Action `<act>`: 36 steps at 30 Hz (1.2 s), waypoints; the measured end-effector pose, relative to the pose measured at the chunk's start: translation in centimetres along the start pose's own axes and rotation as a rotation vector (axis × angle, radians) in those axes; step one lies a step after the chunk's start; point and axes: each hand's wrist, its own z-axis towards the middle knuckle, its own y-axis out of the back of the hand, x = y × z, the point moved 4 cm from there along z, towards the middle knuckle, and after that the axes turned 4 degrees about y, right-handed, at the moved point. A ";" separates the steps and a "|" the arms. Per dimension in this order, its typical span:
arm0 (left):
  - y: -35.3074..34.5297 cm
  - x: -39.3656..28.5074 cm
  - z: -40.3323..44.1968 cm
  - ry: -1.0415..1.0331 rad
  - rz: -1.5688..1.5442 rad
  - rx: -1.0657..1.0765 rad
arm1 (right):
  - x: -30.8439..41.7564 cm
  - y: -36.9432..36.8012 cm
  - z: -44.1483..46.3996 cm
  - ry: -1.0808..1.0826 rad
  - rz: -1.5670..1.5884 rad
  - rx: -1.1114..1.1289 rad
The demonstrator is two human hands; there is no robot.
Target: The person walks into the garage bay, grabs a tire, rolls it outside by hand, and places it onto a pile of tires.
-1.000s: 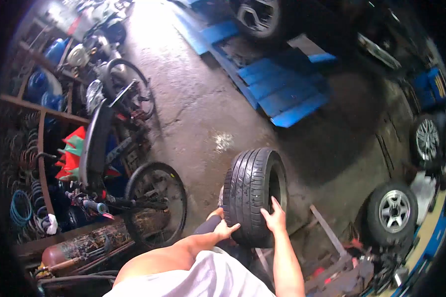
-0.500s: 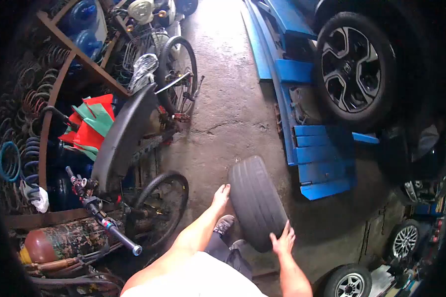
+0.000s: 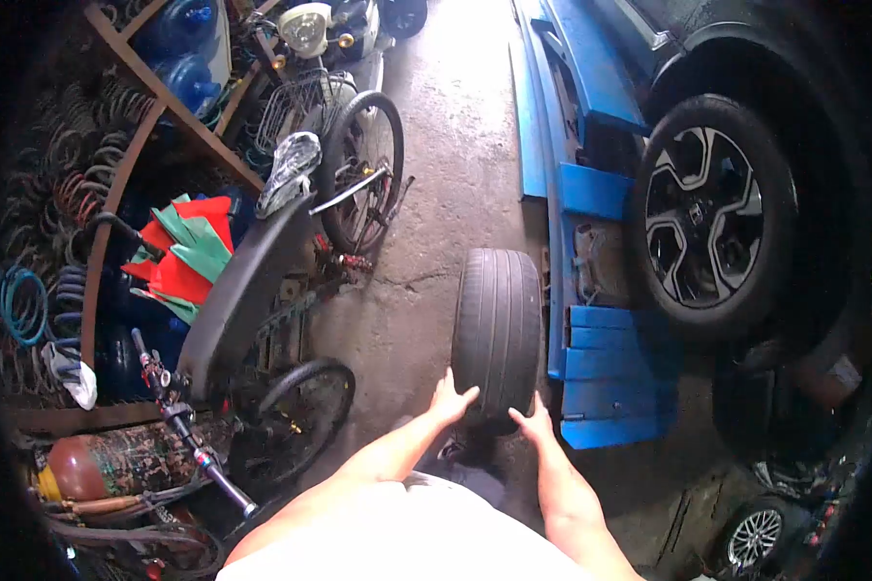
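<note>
A worn black tire (image 3: 496, 324) stands upright on the concrete floor in front of me, its grooved tread facing me. My left hand (image 3: 450, 401) grips its near left edge, with the thumb over the tread and the fingers along the side. On the near right edge, my right hand (image 3: 535, 424) holds it the same way, thumb pointing inward. Both hands' fingertips are partly hidden by the tire. One of my shoes (image 3: 448, 451) shows dimly below it, between my arms.
Right of the tire runs a blue lift platform (image 3: 606, 373), beside a car's mounted wheel (image 3: 704, 218). On the left are a bicycle wheel (image 3: 363, 174), a black fender-like panel (image 3: 247, 281), handlebars (image 3: 203, 455), a gas cylinder (image 3: 131, 465) and coil springs (image 3: 44, 300). Another wheel (image 3: 754, 538) lies lower right.
The tire has gone forward and turned from a slant to pointing straight ahead, close beside the blue platform. My hands moved with it and are now closer together at its near end.
</note>
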 end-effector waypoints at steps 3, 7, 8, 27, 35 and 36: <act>3.9 -2.8 7.3 -0.203 -0.131 -0.019 | 5.4 -0.9 4.5 -0.059 -0.094 -0.047; 6.4 -3.3 11.1 0.107 0.096 0.138 | 18.0 2.0 17.7 -0.064 -0.185 -0.185; 8.9 -8.6 9.3 0.014 0.040 0.271 | 20.8 3.0 22.2 -0.025 -0.263 -0.261; 25.3 -42.8 49.6 0.126 -0.014 -0.093 | 38.3 13.0 61.9 0.058 -0.171 0.122; 31.4 -56.2 62.0 0.144 0.116 0.047 | 53.6 17.6 82.3 0.069 -0.172 0.231; 32.8 -58.3 64.2 0.145 0.105 0.039 | 58.0 19.3 82.6 0.047 -0.149 0.267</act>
